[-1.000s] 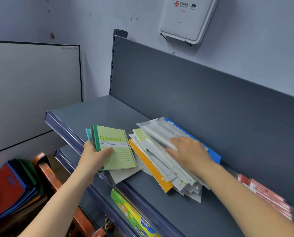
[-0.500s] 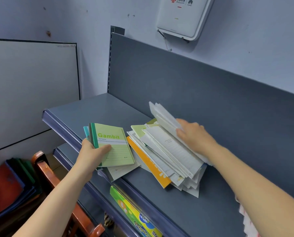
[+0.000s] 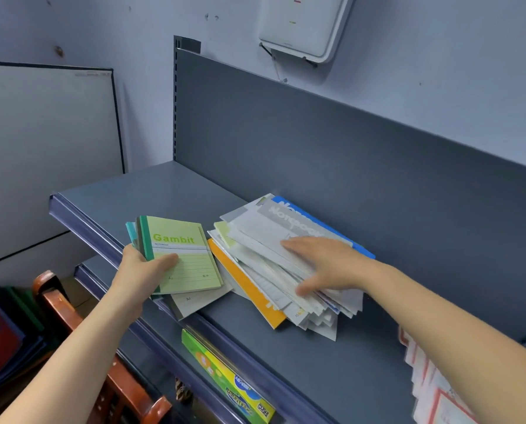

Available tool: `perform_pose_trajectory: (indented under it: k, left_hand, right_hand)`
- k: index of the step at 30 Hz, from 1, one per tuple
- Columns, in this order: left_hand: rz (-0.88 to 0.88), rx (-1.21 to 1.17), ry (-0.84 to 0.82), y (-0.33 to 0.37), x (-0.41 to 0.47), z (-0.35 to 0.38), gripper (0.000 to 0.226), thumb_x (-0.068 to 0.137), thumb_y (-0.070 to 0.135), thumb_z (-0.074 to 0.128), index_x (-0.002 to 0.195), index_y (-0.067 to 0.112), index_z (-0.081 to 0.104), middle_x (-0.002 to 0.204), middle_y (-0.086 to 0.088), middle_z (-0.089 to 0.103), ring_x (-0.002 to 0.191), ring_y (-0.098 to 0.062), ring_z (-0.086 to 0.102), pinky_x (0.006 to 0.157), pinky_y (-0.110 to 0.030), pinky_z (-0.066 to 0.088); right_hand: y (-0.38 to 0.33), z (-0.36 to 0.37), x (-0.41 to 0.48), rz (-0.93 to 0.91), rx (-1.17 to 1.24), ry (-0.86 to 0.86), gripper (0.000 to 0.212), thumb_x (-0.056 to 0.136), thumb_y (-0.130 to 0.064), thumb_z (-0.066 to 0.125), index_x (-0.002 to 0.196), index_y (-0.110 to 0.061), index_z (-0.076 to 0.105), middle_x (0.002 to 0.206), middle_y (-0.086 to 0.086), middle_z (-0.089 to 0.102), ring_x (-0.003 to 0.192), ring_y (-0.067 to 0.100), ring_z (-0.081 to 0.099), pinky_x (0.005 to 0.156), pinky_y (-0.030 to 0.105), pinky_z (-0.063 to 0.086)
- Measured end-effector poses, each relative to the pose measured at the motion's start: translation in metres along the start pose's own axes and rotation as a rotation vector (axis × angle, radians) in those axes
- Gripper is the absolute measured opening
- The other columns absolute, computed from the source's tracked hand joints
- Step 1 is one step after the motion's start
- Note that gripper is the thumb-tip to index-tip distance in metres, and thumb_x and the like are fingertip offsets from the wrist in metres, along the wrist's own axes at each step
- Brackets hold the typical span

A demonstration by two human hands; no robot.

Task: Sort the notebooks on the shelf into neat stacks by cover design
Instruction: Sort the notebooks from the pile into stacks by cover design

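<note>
A messy pile of notebooks lies fanned out on the grey shelf, mostly white and grey covers with an orange one low on the left and a blue one at the back. My right hand lies flat on top of this pile, fingers spread. My left hand grips a small bunch of notebooks at the shelf's front edge; the top one is the green "Gambit" notebook, with teal and dark covers behind it. A white notebook lies under the bunch.
The shelf's dark back panel rises behind the pile. Red-and-white packets sit at the right. A lower shelf holds a green and yellow box. A wooden chair and coloured folders stand below left. A white wall box hangs above.
My right hand had lifted the upper notebooks of the pile half a second ago; they now lie flat again under my spread palm. My left hand still holds the green bunch.
</note>
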State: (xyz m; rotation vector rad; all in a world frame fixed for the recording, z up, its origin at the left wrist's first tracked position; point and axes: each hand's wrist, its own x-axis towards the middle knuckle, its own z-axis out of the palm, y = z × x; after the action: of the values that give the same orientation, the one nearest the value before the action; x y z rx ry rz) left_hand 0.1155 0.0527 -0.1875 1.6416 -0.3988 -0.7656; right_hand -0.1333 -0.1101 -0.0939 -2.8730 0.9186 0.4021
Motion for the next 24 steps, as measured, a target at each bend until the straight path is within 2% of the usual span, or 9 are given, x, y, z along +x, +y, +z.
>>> perform_pose_trajectory:
  k: [3, 7, 9, 11, 14, 16, 19, 20, 24]
  left_hand:
    - [0.011, -0.017, -0.012, 0.003, -0.004, 0.001, 0.043, 0.089, 0.011, 0.065, 0.127, 0.009, 0.046, 0.119, -0.006, 0.064, 0.101, -0.028, 0.064, 0.083, -0.047, 0.055]
    - [0.031, -0.054, 0.000, 0.010, -0.014, 0.006, 0.031, 0.090, 0.006, 0.062, 0.119, 0.008, 0.051, 0.117, -0.007, 0.063, 0.098, -0.028, 0.063, 0.077, -0.042, 0.053]
    - [0.041, -0.092, 0.005, 0.014, -0.020, 0.009, 0.025, 0.090, 0.003, 0.060, 0.112, 0.012, 0.052, 0.112, -0.007, 0.062, 0.093, -0.026, 0.062, 0.073, -0.038, 0.051]
    - [0.031, -0.138, -0.001, 0.017, -0.025, 0.009, 0.024, 0.090, 0.002, 0.059, 0.112, 0.012, 0.054, 0.108, -0.006, 0.064, 0.087, -0.022, 0.063, 0.068, -0.034, 0.051]
    - [-0.016, -0.214, -0.009, 0.021, -0.032, 0.009, 0.020, 0.089, 0.006, 0.062, 0.107, 0.014, 0.060, 0.105, -0.006, 0.068, 0.084, -0.021, 0.064, 0.066, -0.034, 0.050]
    - [-0.018, -0.263, -0.014, 0.028, -0.039, 0.011, 0.015, 0.089, 0.007, 0.061, 0.098, 0.018, 0.061, 0.101, -0.005, 0.069, 0.083, -0.021, 0.064, 0.065, -0.034, 0.049]
    - [0.007, -0.299, -0.014, 0.040, -0.052, 0.017, 0.018, 0.089, 0.008, 0.062, 0.103, 0.019, 0.060, 0.104, -0.005, 0.069, 0.091, -0.023, 0.065, 0.084, -0.045, 0.052]
    - [0.018, -0.303, -0.015, 0.044, -0.058, 0.018, 0.021, 0.089, 0.007, 0.062, 0.107, 0.018, 0.059, 0.105, -0.004, 0.069, 0.092, -0.023, 0.065, 0.085, -0.046, 0.052]
    - [0.034, -0.309, 0.001, 0.047, -0.078, 0.026, 0.029, 0.089, 0.005, 0.061, 0.116, 0.014, 0.056, 0.104, -0.004, 0.068, 0.088, -0.021, 0.065, 0.068, -0.038, 0.052]
  right_hand:
    - [0.019, 0.016, -0.030, 0.008, 0.016, -0.170, 0.110, 0.074, -0.030, 0.074, 0.151, -0.034, -0.005, 0.157, -0.017, -0.010, 0.145, 0.006, -0.003, 0.117, 0.025, 0.013]
    - [0.031, 0.042, -0.055, 0.037, -0.044, -0.055, 0.093, 0.084, -0.012, 0.051, 0.150, -0.031, -0.012, 0.158, -0.012, -0.017, 0.146, 0.008, -0.008, 0.117, 0.023, 0.009]
    - [0.030, 0.043, -0.058, 0.023, -0.017, 0.018, 0.081, 0.088, -0.008, 0.042, 0.152, -0.026, -0.003, 0.160, -0.008, -0.005, 0.147, 0.011, 0.002, 0.119, 0.025, 0.011]
    - [0.032, 0.031, -0.060, 0.051, 0.072, 0.114, 0.065, 0.092, -0.007, 0.040, 0.151, -0.024, 0.019, 0.156, -0.006, 0.024, 0.141, 0.017, 0.027, 0.113, 0.027, 0.026]
    - [0.049, 0.008, -0.060, 0.135, 0.279, 0.301, 0.040, 0.096, -0.019, 0.047, 0.134, -0.032, 0.049, 0.127, -0.005, 0.060, 0.115, 0.020, 0.055, 0.089, 0.029, 0.044]
    - [0.063, 0.000, -0.056, 0.203, 0.375, 0.394, 0.031, 0.094, -0.021, 0.051, 0.122, -0.033, 0.059, 0.111, -0.004, 0.065, 0.104, 0.021, 0.058, 0.078, 0.030, 0.045]
    - [0.070, 0.000, -0.049, 0.253, 0.428, 0.412, 0.026, 0.091, -0.024, 0.055, 0.115, -0.030, 0.062, 0.107, -0.002, 0.065, 0.101, 0.021, 0.057, 0.076, 0.032, 0.046]
    - [0.070, 0.001, -0.049, 0.253, 0.431, 0.393, 0.025, 0.091, -0.025, 0.055, 0.115, -0.028, 0.062, 0.106, -0.002, 0.064, 0.100, 0.020, 0.057, 0.076, 0.032, 0.047]
    - [0.063, 0.004, -0.051, 0.230, 0.368, 0.363, 0.032, 0.087, -0.027, 0.057, 0.118, -0.030, 0.061, 0.108, -0.003, 0.065, 0.099, 0.021, 0.059, 0.078, 0.035, 0.051]
